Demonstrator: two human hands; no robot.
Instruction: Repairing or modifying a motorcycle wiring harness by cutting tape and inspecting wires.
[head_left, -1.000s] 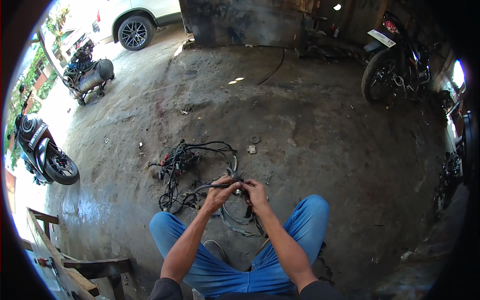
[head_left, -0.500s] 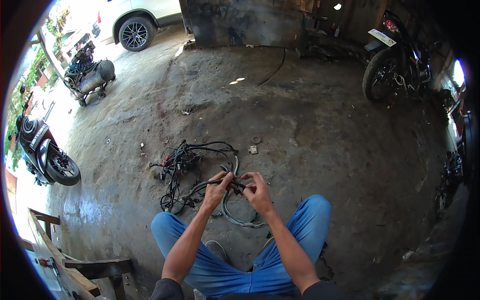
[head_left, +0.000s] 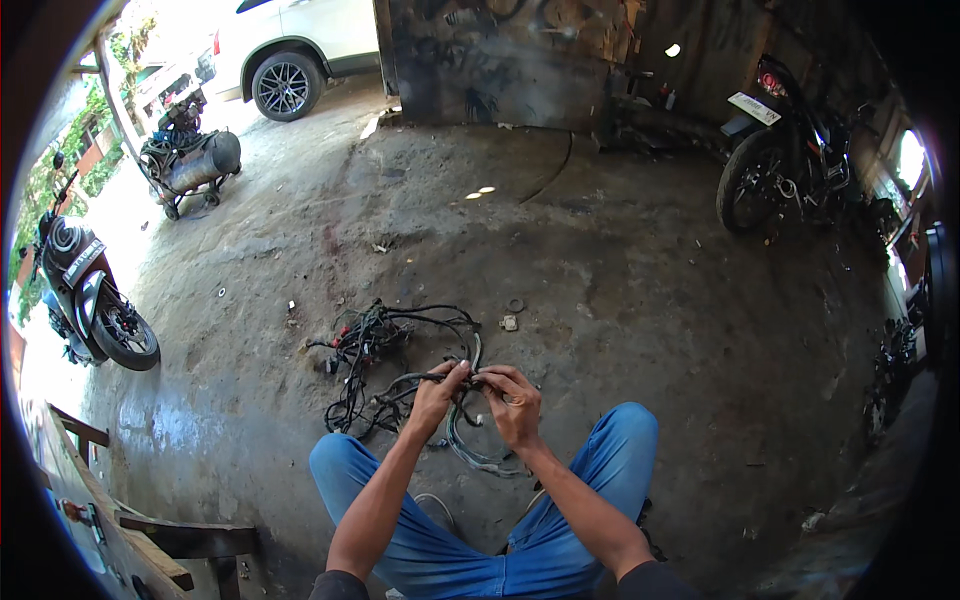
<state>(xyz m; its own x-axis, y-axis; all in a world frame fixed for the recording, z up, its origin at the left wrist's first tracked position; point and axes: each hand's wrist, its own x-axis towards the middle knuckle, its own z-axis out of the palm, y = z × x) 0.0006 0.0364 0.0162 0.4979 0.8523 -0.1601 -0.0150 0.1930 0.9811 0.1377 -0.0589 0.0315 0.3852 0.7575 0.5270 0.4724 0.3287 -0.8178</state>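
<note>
I am seeing my left hand [head_left: 436, 393] and right hand [head_left: 513, 402] meeting just above my knees, both pinching one dark branch of the wire harness [head_left: 400, 360]; the left is closing thumb and fingers on it, the right is curling its fingers round the end beside it. The held stretch is running roughly level, left to right, between the two hands, its long axis crossing my view, and a grey loop is hanging down from it toward the floor [head_left: 620, 300] between my legs. The rest of the harness is lying on the concrete ahead and to the left of my hands, a tangle of black cable with red connectors, trailing away from me toward the upper left. Just beyond it, a small pale part [head_left: 509, 322] and a ring [head_left: 515, 304] are sitting on the floor, apart from the wires. My blue jeans [head_left: 600, 470] are framing the hands on both sides. Farther out, a scooter [head_left: 85, 300] is standing at the left, a compressor [head_left: 195, 165] behind it, a white car [head_left: 290, 50] at the top, and a motorcycle [head_left: 780, 150] at the upper right, all well apart from the harness.
</note>
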